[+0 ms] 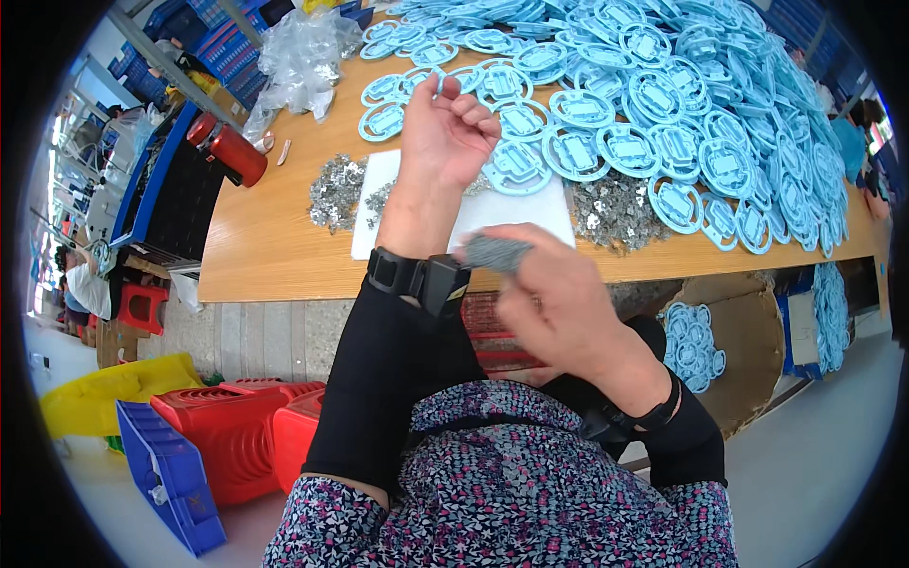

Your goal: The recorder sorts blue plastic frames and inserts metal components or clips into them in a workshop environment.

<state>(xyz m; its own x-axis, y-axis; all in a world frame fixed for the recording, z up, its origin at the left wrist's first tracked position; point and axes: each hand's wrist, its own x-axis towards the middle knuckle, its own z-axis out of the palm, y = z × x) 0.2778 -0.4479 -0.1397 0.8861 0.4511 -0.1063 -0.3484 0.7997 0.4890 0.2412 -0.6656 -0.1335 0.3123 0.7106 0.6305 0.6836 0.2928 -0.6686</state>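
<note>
My left hand (450,135) is raised over the table, palm up, with its fingers loosely curled and nothing visible in the palm. Light blue round plastic parts (519,166) lie behind and beside it. On my left wrist is a black strap with a small black box (443,283). Close to that box, my right hand (559,301) is closed around a grey, fuzzy-looking oval piece (497,254). Motion blurs this piece, and its exact kind is unclear. Below my left hand lies a white sheet (374,194), partly covered by my left wrist.
A large heap of blue parts (729,161) covers the table's right side. Small metal pieces (336,194) lie in piles. Clear plastic bags (301,62) and a red cylinder (227,150) are at the left. Red stools (222,435), a blue bin (169,478) and an open carton (748,331) stand below.
</note>
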